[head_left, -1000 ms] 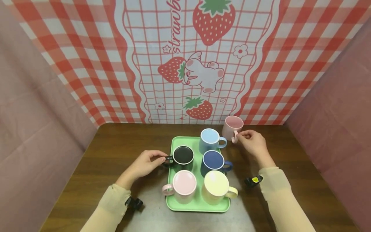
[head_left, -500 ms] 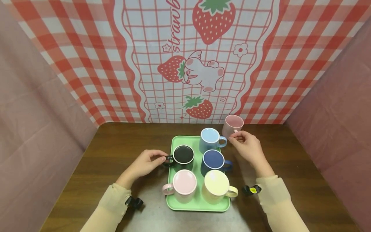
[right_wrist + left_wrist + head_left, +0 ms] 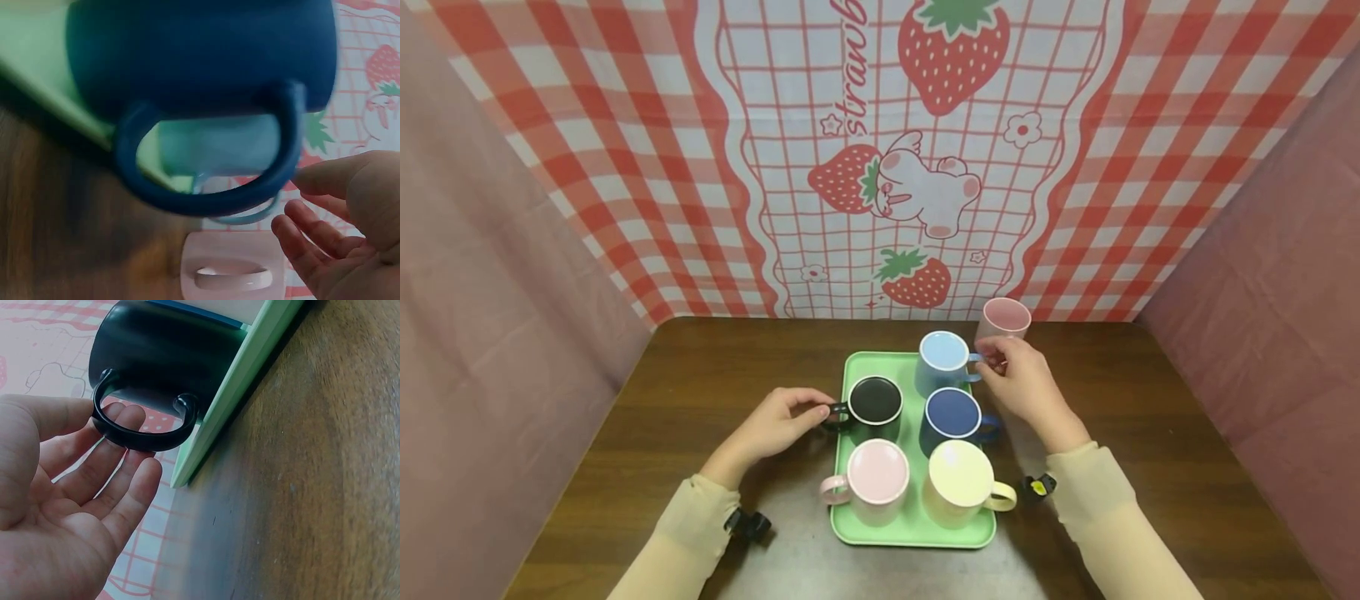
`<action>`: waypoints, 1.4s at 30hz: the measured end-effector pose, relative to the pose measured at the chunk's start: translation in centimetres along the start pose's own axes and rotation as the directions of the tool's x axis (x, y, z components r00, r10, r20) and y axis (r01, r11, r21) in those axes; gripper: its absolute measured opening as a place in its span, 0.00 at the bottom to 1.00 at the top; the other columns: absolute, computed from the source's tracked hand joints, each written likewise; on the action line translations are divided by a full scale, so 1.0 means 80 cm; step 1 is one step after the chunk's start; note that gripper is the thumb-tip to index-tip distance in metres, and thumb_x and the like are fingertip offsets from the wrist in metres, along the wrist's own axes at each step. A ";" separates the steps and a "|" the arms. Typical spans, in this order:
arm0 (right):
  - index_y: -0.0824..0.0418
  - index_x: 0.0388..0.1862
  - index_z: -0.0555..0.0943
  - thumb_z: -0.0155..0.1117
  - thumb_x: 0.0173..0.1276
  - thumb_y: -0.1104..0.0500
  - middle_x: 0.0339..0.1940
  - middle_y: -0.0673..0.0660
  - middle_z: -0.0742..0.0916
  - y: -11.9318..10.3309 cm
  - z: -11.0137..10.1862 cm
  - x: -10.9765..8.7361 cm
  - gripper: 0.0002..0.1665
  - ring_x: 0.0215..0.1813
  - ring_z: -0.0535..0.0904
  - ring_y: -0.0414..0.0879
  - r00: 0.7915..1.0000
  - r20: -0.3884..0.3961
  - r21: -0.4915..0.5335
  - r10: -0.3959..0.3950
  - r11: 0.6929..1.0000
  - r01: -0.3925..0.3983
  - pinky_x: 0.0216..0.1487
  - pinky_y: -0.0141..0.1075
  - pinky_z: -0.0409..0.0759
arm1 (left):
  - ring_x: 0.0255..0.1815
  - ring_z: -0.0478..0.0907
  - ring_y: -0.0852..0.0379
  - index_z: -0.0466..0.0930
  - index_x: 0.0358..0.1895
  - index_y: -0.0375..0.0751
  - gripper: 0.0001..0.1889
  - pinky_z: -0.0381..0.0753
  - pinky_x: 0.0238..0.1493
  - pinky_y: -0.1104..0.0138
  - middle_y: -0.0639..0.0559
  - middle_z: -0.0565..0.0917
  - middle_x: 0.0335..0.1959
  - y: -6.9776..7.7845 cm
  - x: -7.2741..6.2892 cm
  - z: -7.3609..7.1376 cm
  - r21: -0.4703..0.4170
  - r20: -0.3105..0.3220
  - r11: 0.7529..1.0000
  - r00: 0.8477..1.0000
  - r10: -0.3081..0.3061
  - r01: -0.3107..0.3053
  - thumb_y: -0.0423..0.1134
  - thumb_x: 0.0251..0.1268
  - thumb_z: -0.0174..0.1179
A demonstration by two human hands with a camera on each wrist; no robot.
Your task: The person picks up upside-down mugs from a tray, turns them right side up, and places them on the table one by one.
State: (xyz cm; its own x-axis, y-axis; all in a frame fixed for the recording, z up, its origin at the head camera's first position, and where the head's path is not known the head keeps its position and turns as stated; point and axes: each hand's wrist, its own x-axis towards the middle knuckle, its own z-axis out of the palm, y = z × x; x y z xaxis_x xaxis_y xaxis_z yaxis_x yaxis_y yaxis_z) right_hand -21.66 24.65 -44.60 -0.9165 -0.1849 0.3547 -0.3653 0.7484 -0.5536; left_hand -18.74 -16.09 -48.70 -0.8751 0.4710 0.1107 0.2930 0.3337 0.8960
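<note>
My left hand (image 3: 782,423) pinches the handle of the black mug (image 3: 875,404) at the tray's left side; in the left wrist view the thumb lies on the black handle (image 3: 144,440) and fingers reach behind it. My right hand (image 3: 1018,379) is at the handle of the light blue mug (image 3: 942,358), thumb and fingers apart; contact is unclear. In the right wrist view its fingertips (image 3: 284,228) are beside the light blue handle (image 3: 244,219). Also on the green tray (image 3: 868,364) stand a dark blue mug (image 3: 952,417), a pink mug (image 3: 877,479) and a cream mug (image 3: 958,479).
Another pink mug (image 3: 1006,315) stands off the tray at the back right, partly hidden by the right hand. The wooden table (image 3: 722,350) ends at a red-checked strawberry cloth (image 3: 925,192) at the back. Pink curtains (image 3: 1262,317) hang on both sides.
My right hand has let go of the handle of the pink mug at the back and moved left to the light blue mug's handle. My left hand has stayed on the black mug.
</note>
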 end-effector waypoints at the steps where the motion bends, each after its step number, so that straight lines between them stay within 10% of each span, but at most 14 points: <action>1: 0.70 0.58 0.86 0.77 0.69 0.69 0.47 0.66 0.89 0.002 0.002 0.001 0.19 0.45 0.85 0.59 1.000 0.003 -0.023 -0.015 1.000 0.015 0.52 0.58 0.88 | 0.48 0.89 0.38 0.89 0.55 0.30 0.11 0.85 0.47 0.69 0.38 0.93 0.45 -0.001 0.000 0.000 -0.001 0.001 1.000 1.000 0.002 -0.002 0.33 0.81 0.64; 42: 0.70 0.40 0.89 0.77 0.68 0.70 0.32 0.64 0.82 0.010 0.022 0.016 0.05 0.32 0.85 0.64 0.987 0.031 -0.346 -0.158 0.925 0.159 0.40 0.57 0.88 | 0.49 0.89 0.42 0.89 0.55 0.29 0.11 0.85 0.48 0.69 0.37 0.92 0.46 0.001 0.001 0.000 -0.003 -0.003 1.000 1.000 -0.002 0.002 0.32 0.81 0.63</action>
State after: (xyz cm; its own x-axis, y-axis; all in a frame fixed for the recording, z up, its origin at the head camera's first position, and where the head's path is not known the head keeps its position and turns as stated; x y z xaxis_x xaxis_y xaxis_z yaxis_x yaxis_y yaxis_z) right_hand -23.40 23.89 -45.90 -0.8516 -0.3207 0.4145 -0.4274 0.8828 -0.1950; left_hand -18.80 -15.99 -48.65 -0.8771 0.4674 0.1102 0.2900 0.3326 0.8974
